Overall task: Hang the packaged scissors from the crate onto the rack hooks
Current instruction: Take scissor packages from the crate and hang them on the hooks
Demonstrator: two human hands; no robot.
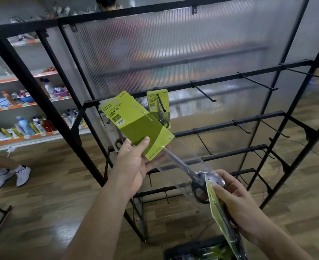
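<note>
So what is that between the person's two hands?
Head view: the packaged scissors. The left hand grips its green card end, and its clear sleeve with the blades runs down to the right hand, which holds another pack.

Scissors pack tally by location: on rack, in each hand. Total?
Hung on rack: 2 (plain-view pack; half-hidden pack)
Held in left hand: 1 (tilted pack)
Held in right hand: 1 seen (edge-on pack)
Total: 4; crate contents too blurred to count.
</note>
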